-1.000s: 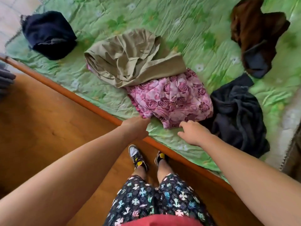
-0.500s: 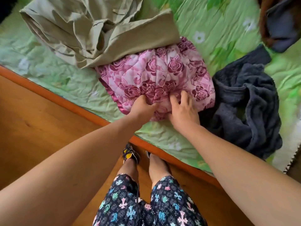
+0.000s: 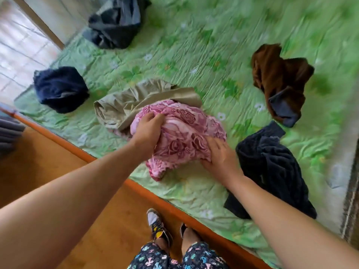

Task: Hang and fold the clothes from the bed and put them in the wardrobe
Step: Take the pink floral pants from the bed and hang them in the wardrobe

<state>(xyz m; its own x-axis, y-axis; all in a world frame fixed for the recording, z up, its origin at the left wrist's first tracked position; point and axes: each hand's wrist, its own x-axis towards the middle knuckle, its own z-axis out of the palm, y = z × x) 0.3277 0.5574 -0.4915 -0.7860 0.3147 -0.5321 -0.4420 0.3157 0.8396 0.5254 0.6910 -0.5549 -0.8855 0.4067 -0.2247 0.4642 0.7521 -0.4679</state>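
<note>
Grey folded fabric [image 3: 8, 133] sits at the far left edge, cut off by the frame, beside the wooden floor [image 3: 48, 162]. The orange bed frame [image 3: 77, 150] runs diagonally from the left edge toward the lower right. Above it lies the green floral bedspread [image 3: 194, 55] of the bed.

A navy garment [image 3: 60, 89] lies bunched near the left end of the bed. A dark grey garment [image 3: 116, 22] lies crumpled further back, well apart from it. A khaki garment [image 3: 134, 101] lies near the middle, touching the pink floral garment [image 3: 184, 138] and partly under it.

My left hand [image 3: 147, 133] grips the pink floral garment at its upper left, with the fingers [image 3: 155, 117] curled into the bunched fabric. The garment is gathered into a mound at the near edge of the bed, and one corner hangs toward the bed frame. My right hand [image 3: 219, 154] holds its lower right edge. These fingers [image 3: 215, 141] lie over the fabric, with the thumb against the hem.

A dark navy garment [image 3: 272, 167] lies just beside my right hand. A brown garment [image 3: 279, 78] with a blue-grey piece [image 3: 283, 108] on it lies further back on the right.

My patterned shorts [image 3: 174, 257] and shoes [image 3: 159, 228] show at the bottom, on the floor by the bed frame.
</note>
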